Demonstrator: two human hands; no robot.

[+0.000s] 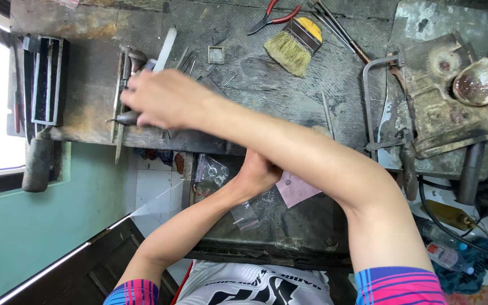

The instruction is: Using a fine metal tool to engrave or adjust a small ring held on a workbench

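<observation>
My right hand point(162, 101) reaches across to the left part of a worn workbench point(266, 96). It is blurred and hovers over a row of hand tools with wooden knobs point(128, 117) and thin files. A white tube point(166, 46) pokes out just beyond its fingers. Whether it grips anything is unclear. My left hand point(258, 172) lies below the bench edge, half hidden under my right forearm, with its fingers curled. It sits over a dark drawer tray point(289, 231), next to a pink paper point(299, 189) and small clear plastic bags point(213, 172).
A brush point(293, 46), red-handled pliers point(273, 16) and a small square metal frame point(216, 54) lie at the bench's far side. A saw frame point(375, 101), a rusty metal block point(441, 107) and a shell dish point(481, 82) are at the right. A black rack point(46, 79) hangs at the left.
</observation>
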